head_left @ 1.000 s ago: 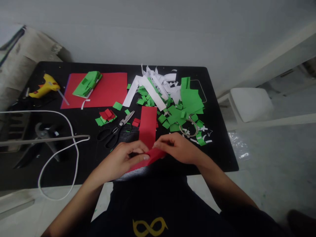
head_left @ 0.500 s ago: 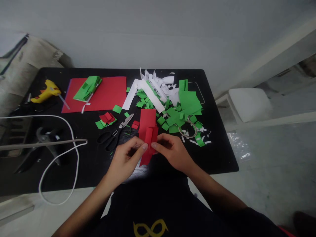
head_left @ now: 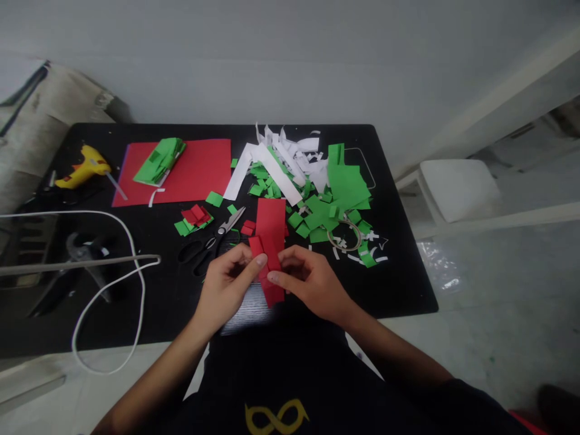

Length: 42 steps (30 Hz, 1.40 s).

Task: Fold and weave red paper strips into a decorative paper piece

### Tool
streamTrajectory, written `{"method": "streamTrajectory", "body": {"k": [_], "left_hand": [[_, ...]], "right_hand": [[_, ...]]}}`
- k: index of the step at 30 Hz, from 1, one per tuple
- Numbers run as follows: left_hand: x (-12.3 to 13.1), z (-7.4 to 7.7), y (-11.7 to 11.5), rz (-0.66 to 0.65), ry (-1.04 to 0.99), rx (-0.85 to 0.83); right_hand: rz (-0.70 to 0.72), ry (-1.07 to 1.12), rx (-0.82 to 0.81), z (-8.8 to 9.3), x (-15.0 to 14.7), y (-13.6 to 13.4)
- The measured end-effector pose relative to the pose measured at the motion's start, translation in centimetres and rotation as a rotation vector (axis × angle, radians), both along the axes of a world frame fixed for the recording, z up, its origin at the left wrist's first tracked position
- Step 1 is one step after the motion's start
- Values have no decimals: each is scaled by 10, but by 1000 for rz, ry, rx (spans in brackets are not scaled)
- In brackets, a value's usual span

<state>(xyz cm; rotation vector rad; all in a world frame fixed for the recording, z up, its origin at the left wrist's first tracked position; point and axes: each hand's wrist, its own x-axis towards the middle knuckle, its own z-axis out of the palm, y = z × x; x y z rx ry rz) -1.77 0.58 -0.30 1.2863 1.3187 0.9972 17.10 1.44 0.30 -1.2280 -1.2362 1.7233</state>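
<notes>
Both hands, left and right, thumbs inward, pinching a folded red paper strip above the black table.

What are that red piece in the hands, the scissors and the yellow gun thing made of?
The red piece, pinched by the left hand and right hand, looks like matte coloured paper: thin, sharply creased. The scissors: shiny metal blades, black handles, probably plastic. The yellow gun: likely smooth moulded plastic.
</notes>
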Motion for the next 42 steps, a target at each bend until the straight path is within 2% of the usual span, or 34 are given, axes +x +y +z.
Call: {"method": "streamTrajectory", "body": {"k": [5,11,18,27,34,42], "left_hand": [[2,2,4,5,-21,-31],[1,5,11,21,-34,-53],[1,4,13,28,-43,-43],[1,8,-1,-174,-105,-100],[3,3,-5,-48,-144,-71],[4,5,-5,-33,-190,-46]], "right_hand": [[-59,13,-34,0,0,1],[-47,16,-75,-2,0,0],[83,88,-150,0,5,5],[-45,88,-94,2,7,9],[-33,108,-67,2,11,9],[-98,60,-50,2,12,7]]}}
